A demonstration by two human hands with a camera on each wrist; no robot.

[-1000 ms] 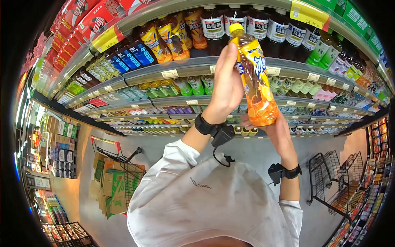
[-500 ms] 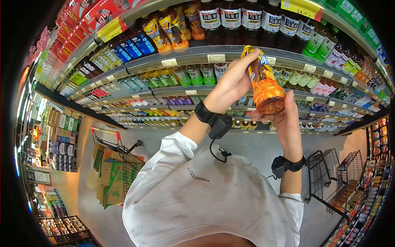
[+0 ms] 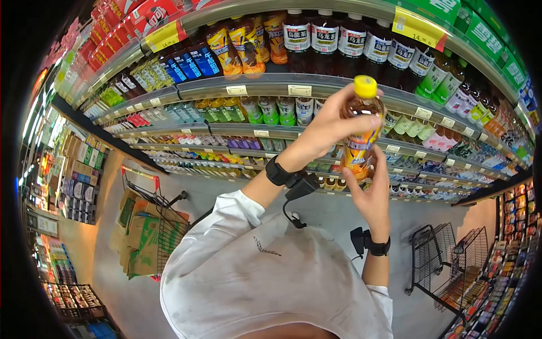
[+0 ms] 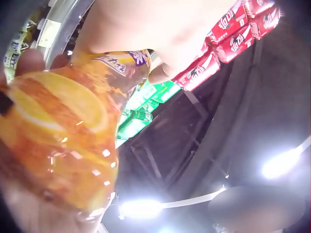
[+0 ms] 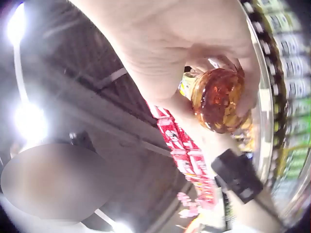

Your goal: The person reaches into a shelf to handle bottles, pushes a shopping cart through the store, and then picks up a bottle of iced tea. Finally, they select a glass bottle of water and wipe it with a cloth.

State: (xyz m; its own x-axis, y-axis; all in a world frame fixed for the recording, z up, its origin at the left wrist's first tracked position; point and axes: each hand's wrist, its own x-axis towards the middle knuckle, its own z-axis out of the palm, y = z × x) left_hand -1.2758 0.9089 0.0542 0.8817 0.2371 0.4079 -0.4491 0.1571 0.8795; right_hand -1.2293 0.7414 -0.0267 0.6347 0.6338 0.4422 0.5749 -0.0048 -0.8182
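In the head view a bottle of iced tea (image 3: 359, 155), with an orange fruit label and a yellow cap (image 3: 365, 86), is held up before the shelves, cap end tilted toward the camera. My left hand (image 3: 327, 125) grips it round the upper part, thumb across the front below the cap. Lower down, my right hand (image 3: 371, 198) holds the bottom part between thumb and fingers. The left wrist view shows lemon slices on the label (image 4: 63, 111) close up. In the right wrist view the amber bottle base (image 5: 218, 102) sits between my right thumb and fingers.
Matching orange-labelled bottles (image 3: 245, 45) stand on the top shelf beside white-labelled tea bottles (image 3: 353, 37). Price tags (image 3: 300, 90) line the shelf edges. A cart of flattened cardboard (image 3: 144, 234) stands behind on the left, and a black wire cart (image 3: 446, 265) on the right.
The bottle tipped base-toward the camera half a second ago; now its cap end tilts toward the camera. My left thumb has come across its front, and my right hand has shifted left and lower.
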